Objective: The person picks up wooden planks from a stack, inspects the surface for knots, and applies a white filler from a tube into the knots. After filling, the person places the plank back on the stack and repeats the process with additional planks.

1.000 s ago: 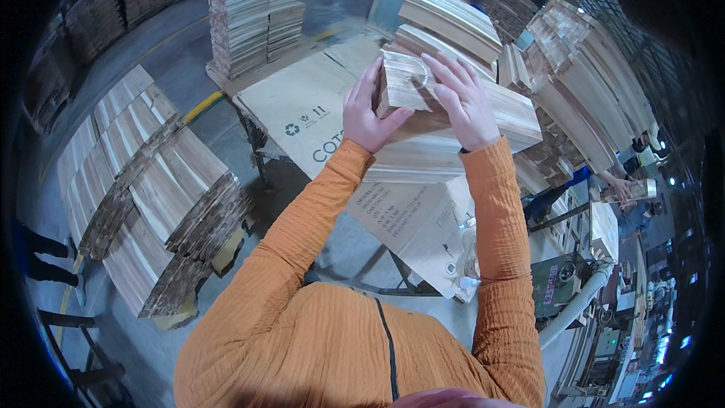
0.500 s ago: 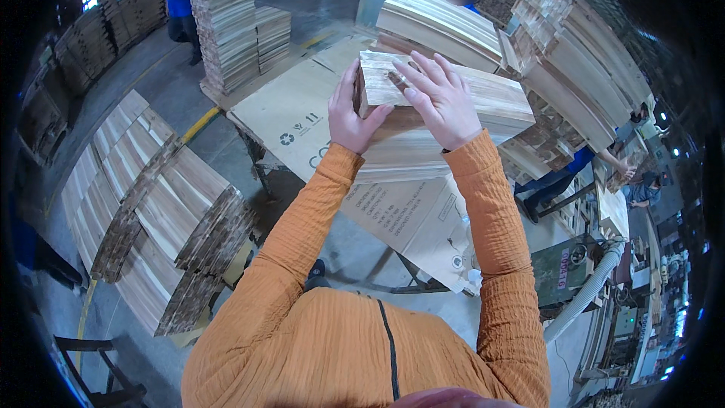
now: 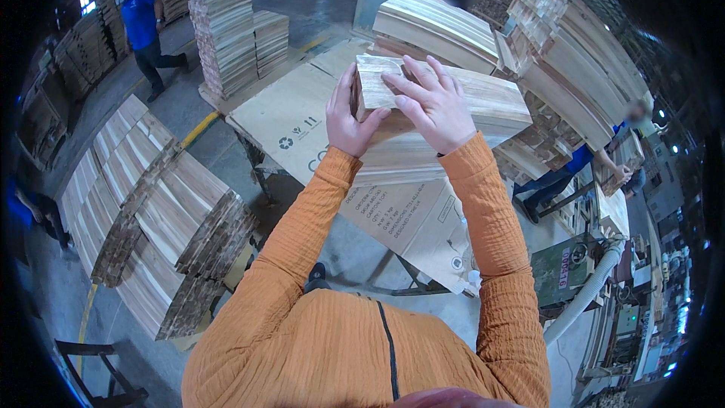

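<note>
A short stack of pale wooden boards (image 3: 487, 100) lies on a cardboard-covered table in front of me. My left hand (image 3: 349, 117) is closed around the stack's left end, its fingers along the end and its thumb on the near side. My right hand (image 3: 432, 106) rests on the top board with its fingers stretched out and slightly apart. The fingertips of that hand lie near the board's left end, over a spot that they mostly hide.
Printed cardboard (image 3: 260, 117) covers the table. Larger board stacks stand beyond it (image 3: 438, 26), at the right (image 3: 563, 68), at the left (image 3: 162, 219) and far left (image 3: 221, 34). A green machine (image 3: 563, 268) with a grey hose (image 3: 589, 295) is at right. Blue-shirted people are around, one walking (image 3: 143, 30).
My right hand's fingers have shifted slightly left and drawn closer together over the dark mark on the top board. My left hand stays at the end. The person far left has walked further left.
</note>
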`<state>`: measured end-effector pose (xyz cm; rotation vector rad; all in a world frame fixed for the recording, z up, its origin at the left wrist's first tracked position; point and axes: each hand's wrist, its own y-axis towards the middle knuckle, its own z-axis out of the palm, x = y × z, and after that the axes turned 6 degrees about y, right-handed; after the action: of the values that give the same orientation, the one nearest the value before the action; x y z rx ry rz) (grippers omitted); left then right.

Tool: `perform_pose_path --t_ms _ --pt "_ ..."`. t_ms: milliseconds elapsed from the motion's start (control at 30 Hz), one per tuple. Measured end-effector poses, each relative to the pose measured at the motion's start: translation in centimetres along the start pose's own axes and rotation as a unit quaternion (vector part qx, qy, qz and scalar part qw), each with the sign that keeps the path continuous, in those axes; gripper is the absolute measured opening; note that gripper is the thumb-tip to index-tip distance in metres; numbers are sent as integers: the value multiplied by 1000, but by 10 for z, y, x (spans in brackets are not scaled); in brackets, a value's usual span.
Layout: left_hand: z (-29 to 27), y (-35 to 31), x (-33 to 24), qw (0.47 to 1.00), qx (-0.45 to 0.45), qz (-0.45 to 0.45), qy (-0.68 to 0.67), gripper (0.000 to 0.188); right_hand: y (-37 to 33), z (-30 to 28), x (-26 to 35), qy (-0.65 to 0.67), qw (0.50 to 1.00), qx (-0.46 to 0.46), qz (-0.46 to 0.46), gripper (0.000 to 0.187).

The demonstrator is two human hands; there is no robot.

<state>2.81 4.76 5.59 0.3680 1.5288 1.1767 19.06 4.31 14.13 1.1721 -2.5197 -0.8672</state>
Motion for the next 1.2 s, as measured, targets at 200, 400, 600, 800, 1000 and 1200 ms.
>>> perform_pose_path --t_ms 200,400,600,800,1000,1200 --pt "-1 -2 2 1000 -4 8 20 88 -3 0 -1 15 1000 -13 12 42" --pt "0 -3 2 999 -6 18 31 89 -4 0 -3 -3 1000 -21 23 41" --pt "0 -2 -1 1000 -13 10 10 90 -2 -1 10 -35 999 3 -21 42" --pt "0 -2 -2 999 -9 26 30 90 -3 0 4 63 998 -21 9 39" --pt "-2 -2 -2 1000 -8 10 27 90 3 -1 6 38 999 4 2 39" --pt "0 -1 -2 999 -10 22 28 90 2 3 -6 127 991 -38 22 38"
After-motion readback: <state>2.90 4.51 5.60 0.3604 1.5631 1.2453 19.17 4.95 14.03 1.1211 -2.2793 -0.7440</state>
